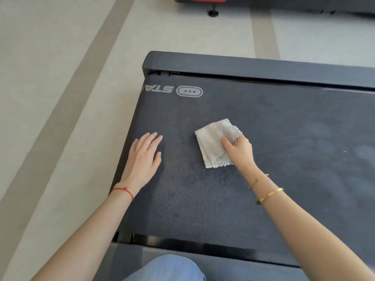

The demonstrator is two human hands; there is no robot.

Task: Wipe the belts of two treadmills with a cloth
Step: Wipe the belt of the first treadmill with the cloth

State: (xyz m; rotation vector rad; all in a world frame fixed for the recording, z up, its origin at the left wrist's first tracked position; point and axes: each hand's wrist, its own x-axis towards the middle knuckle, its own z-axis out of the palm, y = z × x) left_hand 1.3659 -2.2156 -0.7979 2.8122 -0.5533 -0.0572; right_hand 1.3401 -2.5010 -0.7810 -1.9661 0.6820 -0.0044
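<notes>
One cloth (pixel 216 142) lies on the belt (pixel 203 199) printed "STA".

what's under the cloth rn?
The cloth lies flat on the treadmill belt, with the right hand gripping its right edge. The belt patch beneath it is covered, so its state cannot be seen.

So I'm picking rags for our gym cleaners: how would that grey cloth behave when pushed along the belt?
The cloth looks soft and floppy: folded in layers, edges ragged. Its nubbly weave would probably drag on the textured belt rather than slide, so it may bunch unless pressed flat. It seems light; the right hand pinches it easily.
</notes>
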